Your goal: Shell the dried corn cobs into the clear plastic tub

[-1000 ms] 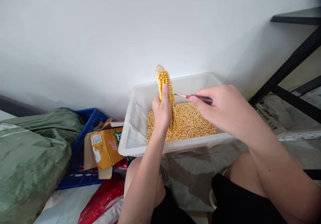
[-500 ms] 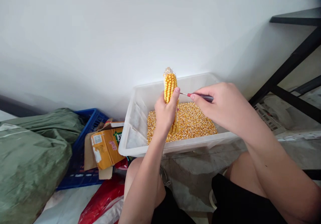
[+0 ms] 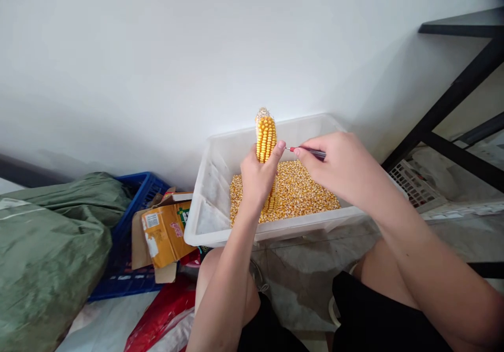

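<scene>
Clasping a corn cob [image 3: 266,137] in its grip, the left hand [image 3: 258,177] hovers over a tub [image 3: 210,205] of kernels [image 3: 305,189]; the right hand [image 3: 334,157] pinches a slim tool [image 3: 314,152].

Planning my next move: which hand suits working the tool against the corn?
Likely your right hand: it holds the slim tool, pointed toward the ear of corn, while your left hand is occupied gripping that ear.

Soft light, faintly shadowed wall [image 3: 220,52]

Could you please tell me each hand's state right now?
Left hand: closed around an ear of corn.
Right hand: closed on a screwdriver-like tool.
</scene>
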A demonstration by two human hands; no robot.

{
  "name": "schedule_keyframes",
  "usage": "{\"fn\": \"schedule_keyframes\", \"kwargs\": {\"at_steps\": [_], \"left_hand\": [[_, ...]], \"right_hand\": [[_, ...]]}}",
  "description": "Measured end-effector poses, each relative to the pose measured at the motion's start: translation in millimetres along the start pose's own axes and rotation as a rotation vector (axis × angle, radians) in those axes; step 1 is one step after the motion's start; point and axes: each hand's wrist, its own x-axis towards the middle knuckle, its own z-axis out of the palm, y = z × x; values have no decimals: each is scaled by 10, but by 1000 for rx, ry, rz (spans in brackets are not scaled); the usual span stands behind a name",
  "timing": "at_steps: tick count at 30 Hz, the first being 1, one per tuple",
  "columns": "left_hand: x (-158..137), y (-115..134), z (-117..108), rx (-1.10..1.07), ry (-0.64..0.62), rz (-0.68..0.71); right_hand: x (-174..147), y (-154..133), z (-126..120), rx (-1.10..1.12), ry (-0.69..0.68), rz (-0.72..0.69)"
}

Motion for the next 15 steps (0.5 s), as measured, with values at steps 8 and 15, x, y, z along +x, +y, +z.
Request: {"fn": "schedule_keyframes", "kwargs": {"at_steps": [8, 15], "left_hand": [[-23, -19, 41, 211, 108, 31], [33, -64, -21, 249, 135, 8]], "right_hand": [[-76, -126, 193, -169, 98, 9], [1, -77, 148, -125, -18, 14]]}}
